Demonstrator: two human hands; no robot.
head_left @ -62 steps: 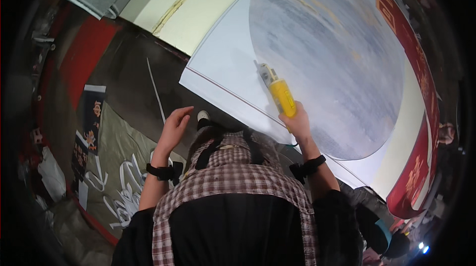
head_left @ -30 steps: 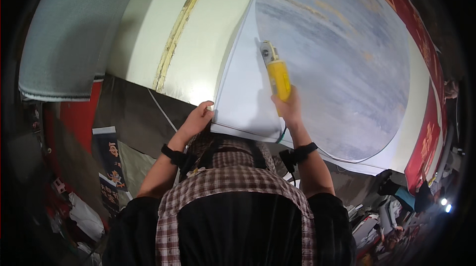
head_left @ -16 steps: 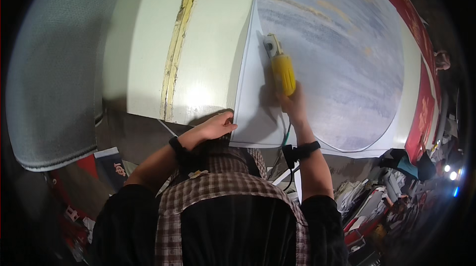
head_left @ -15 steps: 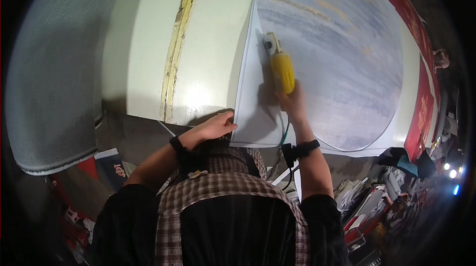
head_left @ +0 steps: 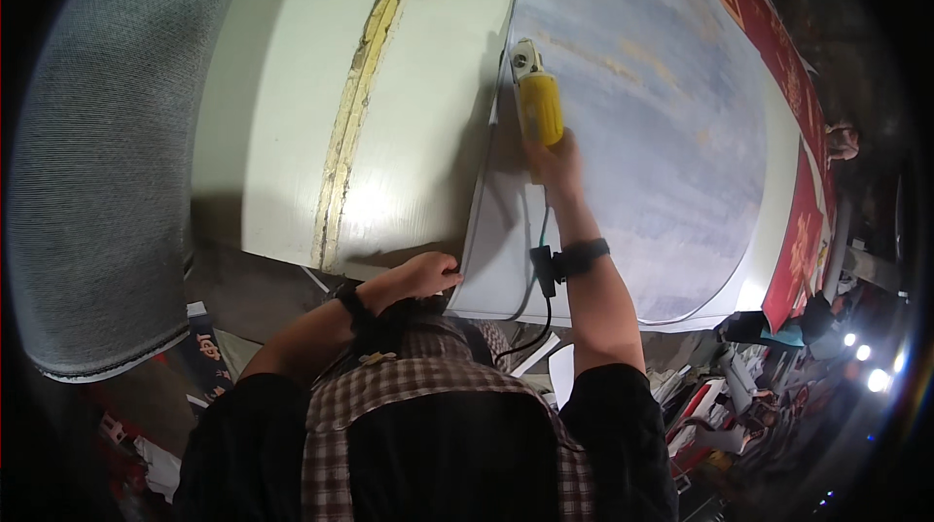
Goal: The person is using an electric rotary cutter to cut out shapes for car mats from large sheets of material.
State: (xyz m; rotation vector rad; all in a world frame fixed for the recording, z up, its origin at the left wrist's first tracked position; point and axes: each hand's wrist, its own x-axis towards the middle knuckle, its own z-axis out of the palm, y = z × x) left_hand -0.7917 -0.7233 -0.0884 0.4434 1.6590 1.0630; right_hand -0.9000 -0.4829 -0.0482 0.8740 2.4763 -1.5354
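Observation:
My right hand [head_left: 557, 164] is closed round the yellow body of a corded handheld electric cutter [head_left: 541, 106]. Its metal head lies at the left border of a large printed sheet [head_left: 642, 152], blue-grey with a white margin. From the tool's rear a thin cord [head_left: 546, 220] runs back past my right wrist. At the near left corner of that sheet, my left hand [head_left: 426, 275] has its fingers curled in, the tips against the sheet's edge. What lies under the curled fingers is partly hidden.
Left of the sheet is a pale tabletop [head_left: 428, 133] with a worn yellow strip [head_left: 352, 123] along it. A grey textured roll [head_left: 107, 181] stands at far left. Red patterned material [head_left: 793, 259] borders the right side. Scraps and clutter [head_left: 720, 405] cover the lower right floor.
My right hand has carried the cutter left and farther away, up to the sheet's left border. The left hand stays by the near corner, with its fingers curled tighter. The view has shifted slightly.

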